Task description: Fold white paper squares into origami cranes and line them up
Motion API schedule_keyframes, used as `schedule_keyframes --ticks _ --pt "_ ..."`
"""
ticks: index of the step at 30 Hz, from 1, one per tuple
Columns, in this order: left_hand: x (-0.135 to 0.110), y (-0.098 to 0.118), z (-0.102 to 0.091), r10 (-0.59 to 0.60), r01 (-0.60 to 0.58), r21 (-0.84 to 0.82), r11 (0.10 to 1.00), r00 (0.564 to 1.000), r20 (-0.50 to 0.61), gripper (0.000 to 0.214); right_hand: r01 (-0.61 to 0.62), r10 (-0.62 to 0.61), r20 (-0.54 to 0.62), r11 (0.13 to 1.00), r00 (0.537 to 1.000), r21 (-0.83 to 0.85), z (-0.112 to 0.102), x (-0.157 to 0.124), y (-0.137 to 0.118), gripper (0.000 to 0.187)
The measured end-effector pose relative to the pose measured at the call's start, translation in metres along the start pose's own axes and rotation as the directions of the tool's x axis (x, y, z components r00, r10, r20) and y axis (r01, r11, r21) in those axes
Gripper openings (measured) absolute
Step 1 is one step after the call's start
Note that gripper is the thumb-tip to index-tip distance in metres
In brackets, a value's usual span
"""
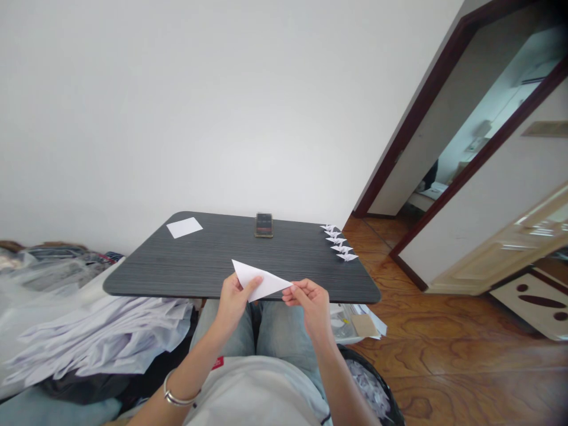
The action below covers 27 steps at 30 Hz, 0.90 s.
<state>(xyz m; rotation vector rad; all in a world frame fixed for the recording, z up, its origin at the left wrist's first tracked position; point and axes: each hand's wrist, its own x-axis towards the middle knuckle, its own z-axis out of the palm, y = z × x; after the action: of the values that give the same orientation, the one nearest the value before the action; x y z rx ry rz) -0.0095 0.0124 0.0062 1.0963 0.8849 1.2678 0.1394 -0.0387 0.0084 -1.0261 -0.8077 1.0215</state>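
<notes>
A white sheet of paper folded into a triangle point(261, 283) is held up over the front edge of the dark table point(213, 254). My left hand point(236, 294) grips its left side, with the thumb lying on the upper face. At the pointed right corner, my right hand point(308, 296) pinches the paper between thumb and fingers. Several small folded paper cranes point(341, 248) stand in a row along the table's right edge. Flat at the back left lies a white paper sheet point(184, 227).
A phone point(264, 225) rests at the table's back, near the white wall point(248, 106). Under the right side is a container point(350, 338) with papers, beside a black bag point(370, 384) of white scraps. White cloth point(106, 337) is heaped at left. A doorway point(426, 136) opens at right.
</notes>
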Motion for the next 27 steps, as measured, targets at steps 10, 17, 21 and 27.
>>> schedule_keyframes --ticks 10,17,21,27 --pt "0.001 0.002 -0.002 0.001 -0.001 0.029 1.000 1.000 0.014 0.026 -0.152 0.145 0.131 0.987 0.981 0.046 -0.007 0.002 -0.007 0.015" --pt "0.002 0.004 -0.003 -0.007 0.007 0.002 1.000 1.000 0.003 0.026 -0.118 0.113 0.155 0.993 0.982 0.026 -0.010 0.003 -0.012 0.018" --pt "0.002 0.003 -0.003 0.028 -0.029 0.047 0.998 0.999 0.016 0.024 -0.122 0.135 0.185 0.989 0.973 -0.081 -0.008 0.003 -0.010 0.026" --pt "0.002 0.004 -0.004 0.073 -0.080 0.134 0.988 0.996 0.055 0.023 -0.077 0.109 0.163 0.978 0.981 -0.192 -0.010 0.006 -0.003 0.027"
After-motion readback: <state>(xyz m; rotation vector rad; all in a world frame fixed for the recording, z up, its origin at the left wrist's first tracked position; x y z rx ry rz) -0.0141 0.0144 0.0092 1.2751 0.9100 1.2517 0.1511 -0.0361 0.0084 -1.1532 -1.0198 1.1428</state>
